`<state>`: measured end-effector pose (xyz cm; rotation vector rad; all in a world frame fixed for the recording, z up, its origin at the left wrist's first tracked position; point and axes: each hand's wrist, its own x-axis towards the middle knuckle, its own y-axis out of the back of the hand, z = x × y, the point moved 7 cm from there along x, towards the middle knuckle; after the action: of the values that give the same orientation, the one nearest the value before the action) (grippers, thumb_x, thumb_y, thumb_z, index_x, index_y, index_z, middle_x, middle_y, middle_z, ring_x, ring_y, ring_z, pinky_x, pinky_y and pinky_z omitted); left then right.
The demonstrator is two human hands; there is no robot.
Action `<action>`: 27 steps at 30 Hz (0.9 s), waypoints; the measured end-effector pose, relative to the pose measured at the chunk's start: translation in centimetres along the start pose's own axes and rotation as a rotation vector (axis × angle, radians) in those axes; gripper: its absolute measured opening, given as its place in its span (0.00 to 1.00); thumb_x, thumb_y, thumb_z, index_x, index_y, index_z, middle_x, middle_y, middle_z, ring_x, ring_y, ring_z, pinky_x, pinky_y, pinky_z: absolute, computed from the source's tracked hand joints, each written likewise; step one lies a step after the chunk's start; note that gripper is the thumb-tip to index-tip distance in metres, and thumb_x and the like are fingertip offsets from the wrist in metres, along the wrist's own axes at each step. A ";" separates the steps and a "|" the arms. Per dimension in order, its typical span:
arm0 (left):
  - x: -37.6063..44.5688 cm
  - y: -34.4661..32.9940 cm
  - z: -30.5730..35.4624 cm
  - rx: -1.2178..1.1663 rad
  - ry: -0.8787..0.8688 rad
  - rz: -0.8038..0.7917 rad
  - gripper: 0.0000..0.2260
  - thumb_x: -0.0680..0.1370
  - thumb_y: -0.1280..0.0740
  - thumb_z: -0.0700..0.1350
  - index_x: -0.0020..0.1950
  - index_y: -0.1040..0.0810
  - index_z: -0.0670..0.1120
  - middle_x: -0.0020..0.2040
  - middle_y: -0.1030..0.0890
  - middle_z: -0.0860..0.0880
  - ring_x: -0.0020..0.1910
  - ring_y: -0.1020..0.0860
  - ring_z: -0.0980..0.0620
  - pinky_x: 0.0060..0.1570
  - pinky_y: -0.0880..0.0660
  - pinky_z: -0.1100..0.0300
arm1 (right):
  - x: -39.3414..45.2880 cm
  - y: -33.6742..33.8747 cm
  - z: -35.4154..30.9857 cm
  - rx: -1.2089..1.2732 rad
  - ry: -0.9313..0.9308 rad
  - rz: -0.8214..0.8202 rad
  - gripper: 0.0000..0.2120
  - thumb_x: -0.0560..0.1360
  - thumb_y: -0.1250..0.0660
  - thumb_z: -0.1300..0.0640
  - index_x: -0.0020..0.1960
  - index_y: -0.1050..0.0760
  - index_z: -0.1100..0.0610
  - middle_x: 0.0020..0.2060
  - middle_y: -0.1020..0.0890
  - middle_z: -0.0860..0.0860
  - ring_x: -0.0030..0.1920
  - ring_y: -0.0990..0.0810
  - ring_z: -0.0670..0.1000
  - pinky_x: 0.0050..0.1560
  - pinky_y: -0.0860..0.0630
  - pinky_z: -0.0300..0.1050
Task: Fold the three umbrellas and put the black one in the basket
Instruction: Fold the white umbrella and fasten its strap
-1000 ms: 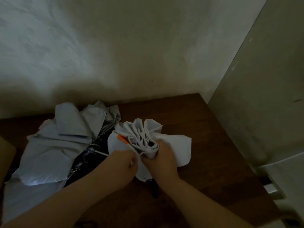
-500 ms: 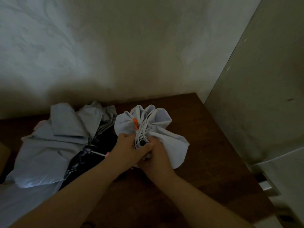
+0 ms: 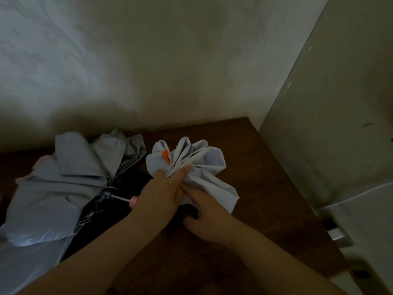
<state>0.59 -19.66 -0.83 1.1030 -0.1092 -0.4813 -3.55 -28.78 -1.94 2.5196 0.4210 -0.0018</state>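
Note:
A white umbrella [image 3: 204,160] with an orange tab lies half gathered on the brown table [image 3: 265,188], its folds fanned out away from me. My left hand [image 3: 163,188] grips the bunched folds near their middle. My right hand [image 3: 204,211] holds the lower part of the same umbrella, fingers curled around the cloth. To the left lies a grey-blue umbrella [image 3: 63,184], loosely collapsed, with a metal shaft and a pink handle [image 3: 133,201]. Black fabric [image 3: 102,220] shows beneath it. No basket is in view.
The table stands in a corner: a pale wall [image 3: 148,71] runs behind it and a tall pale panel [image 3: 340,124] rises along its right edge. A metal handle [image 3: 338,233] sticks out at the lower right.
The white umbrella's folds have fanned wider and tipped away from me. My left hand has slid up over the bunched folds. My right hand has dropped lower on the cloth.

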 end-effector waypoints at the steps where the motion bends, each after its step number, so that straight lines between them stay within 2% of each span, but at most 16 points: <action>1: 0.1 0.0 0.0 0.036 0.012 -0.013 0.26 0.88 0.46 0.48 0.84 0.52 0.61 0.64 0.33 0.46 0.43 0.32 0.57 0.43 0.33 0.71 | -0.2 0.5 -0.2 -0.056 0.002 0.022 0.29 0.74 0.37 0.63 0.73 0.39 0.52 0.70 0.33 0.50 0.66 0.34 0.41 0.67 0.39 0.30; 2: 0.1 0.1 -0.1 0.067 0.027 -0.024 0.26 0.88 0.46 0.47 0.84 0.51 0.61 0.68 0.33 0.45 0.46 0.32 0.56 0.48 0.32 0.69 | -0.5 1.3 -0.4 -0.153 -0.023 0.069 0.26 0.76 0.38 0.60 0.73 0.39 0.51 0.70 0.33 0.49 0.67 0.35 0.42 0.67 0.40 0.31; 4: 0.2 0.3 -0.1 0.123 0.032 -0.033 0.25 0.88 0.46 0.46 0.83 0.48 0.61 0.70 0.34 0.44 0.49 0.30 0.53 0.50 0.31 0.66 | -1.4 3.8 0.7 -0.430 -0.112 0.241 0.23 0.78 0.41 0.51 0.72 0.40 0.49 0.69 0.34 0.48 0.69 0.38 0.46 0.71 0.41 0.40; 6: 0.1 0.4 0.1 0.174 0.022 -0.066 0.23 0.88 0.46 0.46 0.82 0.45 0.59 0.72 0.35 0.43 0.57 0.25 0.49 0.58 0.28 0.63 | -2.1 5.8 2.4 -0.562 -0.166 0.333 0.23 0.76 0.39 0.46 0.70 0.38 0.46 0.67 0.36 0.47 0.70 0.40 0.49 0.70 0.41 0.46; 7: 0.2 0.3 0.1 0.183 0.031 -0.074 0.22 0.88 0.46 0.47 0.82 0.43 0.58 0.72 0.35 0.43 0.59 0.25 0.49 0.61 0.28 0.62 | -2.3 6.3 3.4 -0.592 -0.207 0.300 0.22 0.76 0.37 0.45 0.68 0.35 0.45 0.67 0.36 0.47 0.70 0.41 0.49 0.69 0.40 0.46; 8: 0.2 0.2 0.0 0.191 0.030 -0.071 0.21 0.88 0.46 0.47 0.81 0.42 0.57 0.71 0.35 0.42 0.57 0.26 0.49 0.60 0.28 0.63 | -2.5 6.5 4.3 -0.608 -0.240 0.231 0.20 0.75 0.36 0.44 0.65 0.32 0.44 0.67 0.37 0.46 0.70 0.41 0.50 0.68 0.40 0.46; 11: 0.4 0.2 -0.9 0.123 0.049 -0.011 0.18 0.88 0.49 0.48 0.78 0.34 0.50 0.66 0.30 0.41 0.43 0.33 0.54 0.50 0.30 0.61 | -3.1 6.5 6.6 -0.498 -0.360 0.049 0.13 0.75 0.35 0.46 0.57 0.24 0.47 0.73 0.41 0.46 0.73 0.45 0.51 0.70 0.40 0.50; 12: 0.5 0.0 -1.4 0.100 0.046 0.013 0.21 0.86 0.53 0.51 0.74 0.29 0.47 0.63 0.28 0.41 0.40 0.34 0.54 0.46 0.32 0.61 | -3.6 6.6 7.2 -0.410 -0.419 0.024 0.10 0.75 0.34 0.47 0.54 0.22 0.48 0.74 0.42 0.47 0.73 0.44 0.51 0.69 0.38 0.50; 14: 0.5 -0.3 -1.4 0.120 -0.018 0.084 0.30 0.79 0.59 0.58 0.64 0.24 0.45 0.56 0.25 0.42 0.38 0.34 0.52 0.36 0.36 0.64 | -4.6 6.8 8.1 -0.295 -0.506 -0.001 0.04 0.75 0.34 0.50 0.46 0.23 0.49 0.70 0.33 0.50 0.66 0.32 0.50 0.64 0.31 0.48; 16: 0.4 0.3 -1.2 0.099 -0.098 0.196 0.21 0.82 0.49 0.55 0.54 0.22 0.43 0.48 0.23 0.43 0.35 0.33 0.52 0.31 0.41 0.70 | -5.4 7.2 8.4 -0.260 -0.515 0.030 0.07 0.76 0.35 0.52 0.43 0.23 0.55 0.51 0.22 0.54 0.48 0.24 0.47 0.52 0.25 0.47; 17: 0.4 0.4 -1.3 0.069 -0.084 0.198 0.14 0.84 0.41 0.50 0.54 0.21 0.42 0.47 0.23 0.42 0.34 0.33 0.52 0.32 0.41 0.71 | -5.7 7.6 8.1 -0.247 -0.502 0.059 0.08 0.76 0.35 0.53 0.43 0.24 0.57 0.44 0.22 0.54 0.41 0.25 0.47 0.47 0.25 0.45; 18: 0.3 0.4 -1.5 0.038 -0.073 0.201 0.09 0.84 0.36 0.45 0.55 0.20 0.41 0.49 0.22 0.39 0.34 0.31 0.51 0.32 0.39 0.70 | -5.9 8.0 7.6 -0.242 -0.478 0.094 0.07 0.77 0.35 0.53 0.43 0.24 0.56 0.40 0.23 0.52 0.39 0.25 0.46 0.43 0.26 0.43; 20: 0.3 0.5 -1.7 -0.001 -0.062 0.218 0.08 0.84 0.34 0.41 0.59 0.19 0.40 0.53 0.21 0.37 0.35 0.26 0.47 0.33 0.36 0.68 | -6.1 9.1 6.5 -0.263 -0.422 0.163 0.06 0.77 0.36 0.55 0.41 0.25 0.51 0.39 0.23 0.48 0.39 0.25 0.43 0.41 0.27 0.38; 22: 0.3 0.6 -1.8 -0.017 -0.047 0.211 0.11 0.86 0.38 0.43 0.66 0.22 0.43 0.56 0.22 0.39 0.41 0.22 0.46 0.35 0.33 0.65 | -6.2 10.3 5.5 -0.299 -0.352 0.210 0.05 0.77 0.36 0.56 0.45 0.25 0.48 0.41 0.22 0.45 0.43 0.24 0.42 0.47 0.24 0.39; 24: 0.5 0.9 -1.9 -0.043 0.023 0.182 0.15 0.87 0.42 0.46 0.73 0.29 0.47 0.58 0.24 0.44 0.43 0.24 0.50 0.37 0.31 0.65 | -6.6 11.4 4.8 -0.332 -0.320 0.243 0.06 0.77 0.36 0.57 0.49 0.24 0.47 0.43 0.23 0.42 0.45 0.23 0.42 0.48 0.25 0.36; 27: 0.9 1.0 -1.6 -0.052 0.056 0.147 0.21 0.86 0.40 0.46 0.79 0.36 0.48 0.56 0.22 0.43 0.44 0.21 0.49 0.43 0.24 0.60 | -6.9 12.3 4.8 -0.439 -0.289 0.287 0.07 0.77 0.36 0.57 0.53 0.23 0.50 0.46 0.24 0.42 0.47 0.24 0.42 0.48 0.29 0.30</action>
<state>2.28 -18.33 -0.84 1.0484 -0.1267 -0.3194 -5.99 -43.08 1.47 2.0810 -0.0574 -0.1451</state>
